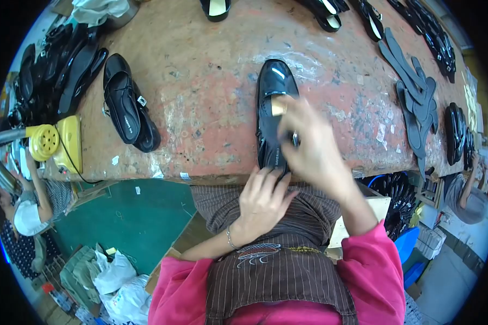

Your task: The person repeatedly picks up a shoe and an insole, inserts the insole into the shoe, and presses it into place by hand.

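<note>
A glossy black shoe (277,81) lies on the worn table in front of me, its toe pointing away. My left hand (260,200) holds the shoe's heel end at the table's near edge, fingers curled against it. Smeared by motion, my right hand (312,138) is over the shoe's right side, and what its fingers hold, if anything, cannot be made out. A pale yellowish patch (278,105) shows at the shoe's opening, partly behind the right hand. To the left sits a pair of black strapped shoes (126,111), one leaning on the other.
Grey insoles (416,103) lie piled at the right of the table (206,108). More black shoes (218,8) line the far edge, with a heap of them (54,65) at left. A yellow device (54,143) stands at the left edge. Other people sit at both sides.
</note>
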A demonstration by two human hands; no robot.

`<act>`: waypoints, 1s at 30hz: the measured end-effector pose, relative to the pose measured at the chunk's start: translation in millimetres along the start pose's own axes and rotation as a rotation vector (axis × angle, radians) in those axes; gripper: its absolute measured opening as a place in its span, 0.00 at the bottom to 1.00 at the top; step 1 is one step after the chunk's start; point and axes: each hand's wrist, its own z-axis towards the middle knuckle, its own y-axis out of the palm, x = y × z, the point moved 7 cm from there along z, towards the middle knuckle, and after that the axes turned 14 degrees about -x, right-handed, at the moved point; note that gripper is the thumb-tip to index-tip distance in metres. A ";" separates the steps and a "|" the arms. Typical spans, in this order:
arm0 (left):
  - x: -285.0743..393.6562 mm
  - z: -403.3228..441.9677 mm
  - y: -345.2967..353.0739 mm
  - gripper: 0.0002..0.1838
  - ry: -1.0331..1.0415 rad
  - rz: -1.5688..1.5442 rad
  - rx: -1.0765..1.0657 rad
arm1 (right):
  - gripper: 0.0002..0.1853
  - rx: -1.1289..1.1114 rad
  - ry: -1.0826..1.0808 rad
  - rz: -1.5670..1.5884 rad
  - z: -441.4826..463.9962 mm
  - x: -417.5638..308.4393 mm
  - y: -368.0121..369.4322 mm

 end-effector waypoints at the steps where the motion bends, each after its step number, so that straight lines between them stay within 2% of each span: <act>1: -1.1 -2.5 18.3 0.29 -0.008 0.060 -0.206 | 0.15 -0.080 -0.030 -0.213 -22.4 -12.0 13.7; 2: -6.4 -3.7 32.8 0.28 0.001 0.050 -0.213 | 0.17 -0.190 0.057 -0.244 -41.3 -14.9 29.2; 4: -15.0 -3.0 62.4 0.27 0.024 0.034 -0.234 | 0.23 -0.149 0.130 -0.217 -56.9 -2.5 52.5; 7: -19.1 -7.1 69.2 0.24 -0.004 -0.046 -0.282 | 0.39 -0.059 0.147 -0.303 -40.3 15.0 76.1; 8: -16.5 -8.5 66.4 0.23 -0.002 -0.011 -0.277 | 0.38 0.011 0.151 -0.338 -29.3 20.6 77.5; 10: -14.3 1.4 57.4 0.22 -0.004 0.076 -0.236 | 0.31 0.111 0.112 -0.446 3.6 34.2 66.1; 13: -14.1 0.7 62.1 0.26 -0.034 0.066 -0.253 | 0.30 -0.123 0.241 -0.281 27.2 46.4 55.4; 16: -16.6 5.6 60.7 0.25 -0.037 0.058 -0.214 | 0.27 0.130 0.085 -0.468 -15.1 26.9 58.0; 17: -16.4 5.6 58.8 0.23 -0.042 0.048 -0.193 | 0.24 0.136 0.092 -0.471 -20.0 28.4 63.0; 20: -14.0 3.8 54.9 0.22 -0.040 0.029 -0.187 | 0.23 0.123 0.121 -0.563 7.2 38.4 65.0; 21: -13.1 4.7 54.0 0.22 -0.038 0.025 -0.185 | 0.24 -0.014 0.243 -0.448 22.0 52.0 65.9; 24: -17.3 0.1 65.2 0.26 -0.048 0.025 -0.244 | 0.27 -0.041 0.310 -0.432 27.6 46.3 65.0; 25: -17.4 -1.0 63.7 0.26 -0.040 0.023 -0.200 | 0.29 0.077 0.186 -0.533 13.3 28.6 62.9; 26: -19.6 -3.1 66.3 0.25 -0.045 0.008 -0.190 | 0.31 0.045 0.157 -0.609 -1.9 27.3 74.9; 28: -17.7 -4.1 65.8 0.25 -0.049 -0.034 -0.186 | 0.32 0.012 0.156 -0.578 -9.3 22.3 84.9; 29: -17.2 -5.7 64.6 0.19 -0.035 -0.041 -0.174 | 0.31 0.051 0.160 -0.580 -2.6 27.9 83.4; 30: -16.4 -2.0 60.8 0.19 -0.033 -0.024 -0.168 | 0.30 0.097 0.162 -0.585 14.0 34.6 76.5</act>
